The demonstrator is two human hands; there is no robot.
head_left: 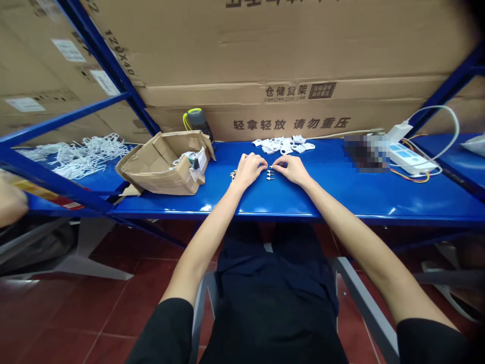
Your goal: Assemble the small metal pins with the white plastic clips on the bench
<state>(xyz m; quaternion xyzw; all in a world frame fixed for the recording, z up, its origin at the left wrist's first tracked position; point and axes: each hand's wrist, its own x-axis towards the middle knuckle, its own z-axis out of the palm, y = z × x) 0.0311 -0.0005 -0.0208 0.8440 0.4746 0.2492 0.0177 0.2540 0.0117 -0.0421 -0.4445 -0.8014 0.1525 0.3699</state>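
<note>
Both hands meet over the blue shelf (pixel 341 194), fingertips near each other with a narrow gap between them; the left hand (pixel 248 169) is curled, its thumb and forefinger drawn together, though whether they pinch anything is too small to tell; the right hand (pixel 292 169) has its thumb and forefinger brought close at the far end of a short row of small metal pieces (pixel 270 174), and whether it grips the endmost one or merely touches it cannot be told.

The work looks to be in its early part, as a judgement: a few pieces lie lined up, running from the fingertips towards the person; a loose cluster of similar pieces (pixel 232 175) lies just beside the left hand, outside the row; the white plastic parts (pixel 284 145) sit heaped behind the hands (none seems joined to a metal piece, as far as their size lets one see), so most of the handling appears to be left.

An open cardboard box (pixel 162 169) stands to the left, with small items inside; a power strip (pixel 411 159) lies well off to the right.
</note>
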